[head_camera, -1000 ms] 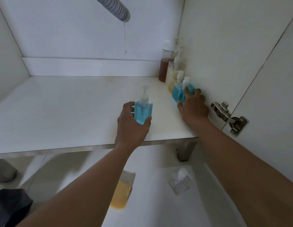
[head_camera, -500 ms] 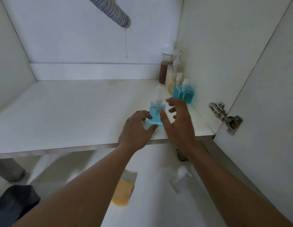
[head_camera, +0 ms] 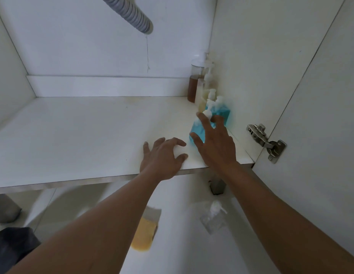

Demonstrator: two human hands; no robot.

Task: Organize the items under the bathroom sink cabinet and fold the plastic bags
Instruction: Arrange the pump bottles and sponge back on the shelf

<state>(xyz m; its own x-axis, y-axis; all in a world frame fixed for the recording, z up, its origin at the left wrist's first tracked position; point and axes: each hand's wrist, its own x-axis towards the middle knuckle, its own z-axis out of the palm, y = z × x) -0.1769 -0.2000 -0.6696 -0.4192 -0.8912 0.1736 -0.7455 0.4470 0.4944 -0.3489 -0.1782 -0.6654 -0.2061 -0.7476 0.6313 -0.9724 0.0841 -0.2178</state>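
Note:
A blue soap pump bottle (head_camera: 197, 130) stands on the white cabinet shelf (head_camera: 73, 135) near the right wall. My right hand (head_camera: 215, 143) grips it, thumb on its left side and fingers over its top. Just behind it another blue pump bottle (head_camera: 224, 111) leads a row along the wall, with pale yellow pump bottles (head_camera: 204, 95) and a bottle of brown liquid (head_camera: 193, 88) further back. My left hand (head_camera: 162, 155) rests open on the shelf near its front edge, apart from the bottle.
A grey corrugated drain hose (head_camera: 130, 14) hangs from above at the back. A metal door hinge (head_camera: 265, 141) sticks out on the right. On the floor below lie a yellow-filled container (head_camera: 145, 232), a clear pump bottle (head_camera: 213, 218) and a dark object (head_camera: 12, 248).
My left hand let go of the blue bottle and dropped flat onto the shelf. My right hand took the bottle and moved it right, toward the row by the wall.

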